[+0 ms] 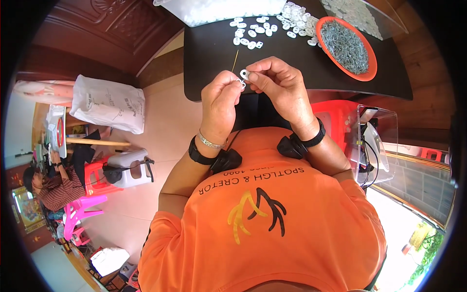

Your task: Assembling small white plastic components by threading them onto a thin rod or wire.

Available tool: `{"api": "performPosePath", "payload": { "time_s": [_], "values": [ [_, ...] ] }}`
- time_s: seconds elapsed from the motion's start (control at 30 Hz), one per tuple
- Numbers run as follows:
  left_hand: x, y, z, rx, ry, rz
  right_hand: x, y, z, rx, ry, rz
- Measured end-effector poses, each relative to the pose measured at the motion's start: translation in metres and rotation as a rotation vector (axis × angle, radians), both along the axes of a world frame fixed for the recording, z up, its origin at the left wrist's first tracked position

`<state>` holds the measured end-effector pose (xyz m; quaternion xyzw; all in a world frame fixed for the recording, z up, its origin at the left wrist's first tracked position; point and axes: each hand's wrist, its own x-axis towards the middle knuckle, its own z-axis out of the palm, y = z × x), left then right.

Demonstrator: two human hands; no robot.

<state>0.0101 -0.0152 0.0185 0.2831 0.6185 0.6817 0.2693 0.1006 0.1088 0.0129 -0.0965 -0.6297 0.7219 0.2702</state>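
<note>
Both hands meet just over the near edge of the dark table. My right hand (288, 92) pinches a small white plastic piece with a round hole (244, 74) between thumb and forefinger. Close beside it, the closed thumb and fingers of my left hand (219, 104) grip another small white piece (241, 83), mostly covered by the fingertips. The two pieces nearly touch; whether they are joined I cannot tell. A thin yellowish rod (235, 59) slants up from my left fingers; whether it is held or lies on the table is unclear.
Loose white oval pieces (252, 33) are scattered on the table (209, 63), with a heap behind. An orange-rimmed bowl (373, 63) of small metal parts stands at right, a translucent white bin (219, 12) at the back. Left: a white sack (109, 104) and a seated person (58, 190).
</note>
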Motion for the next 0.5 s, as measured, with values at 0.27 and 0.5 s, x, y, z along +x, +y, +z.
{"api": "performPosePath", "payload": {
  "time_s": [0.27, 0.5],
  "values": [
    [0.001, 0.001, 0.0, 0.025, 0.002, 0.009, -0.002, -0.001, -0.002, 0.046, 0.003, 0.006],
    [-0.001, 0.003, -0.003, 0.111, -0.082, 0.004, -0.003, -0.001, -0.011, 0.13, 0.031, 0.041]
  ]
}}
